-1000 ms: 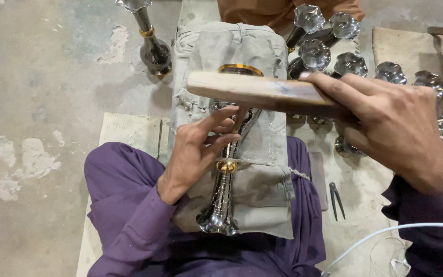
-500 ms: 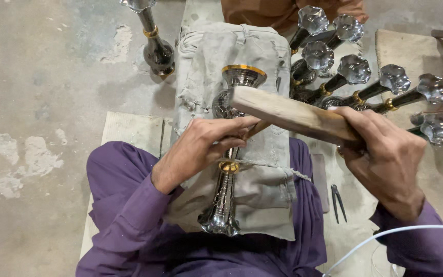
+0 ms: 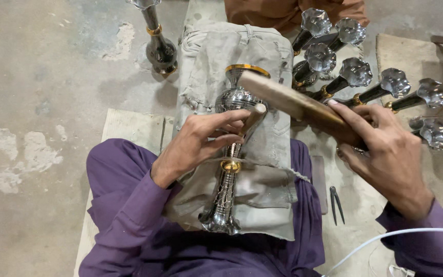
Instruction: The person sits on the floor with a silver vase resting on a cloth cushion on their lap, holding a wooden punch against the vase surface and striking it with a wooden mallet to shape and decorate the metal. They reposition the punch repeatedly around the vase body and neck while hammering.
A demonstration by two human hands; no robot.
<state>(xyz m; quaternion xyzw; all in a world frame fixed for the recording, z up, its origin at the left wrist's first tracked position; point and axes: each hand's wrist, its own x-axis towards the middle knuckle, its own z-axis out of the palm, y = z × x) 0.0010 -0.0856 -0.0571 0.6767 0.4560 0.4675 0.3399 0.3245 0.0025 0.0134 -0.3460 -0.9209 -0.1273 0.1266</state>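
Note:
A silver engraved metal vase with gold bands lies on a grey cloth pad across my lap, its gold-rimmed base pointing away. My left hand holds a short wooden peg against the vase's bulb. My right hand grips a flat wooden bat by one end; its far end is over the vase's bulb, close to the peg.
Several finished dark vases with silver flared mouths lie in a row at the upper right. One dark vase stands upright on the concrete floor. Small metal tweezers lie on the mat, and a white cable runs at lower right.
My right hand swung the bat from level across the vase down and toward me, tilted over the bulb. My left hand shifted up the vase, fingers closing on the peg.

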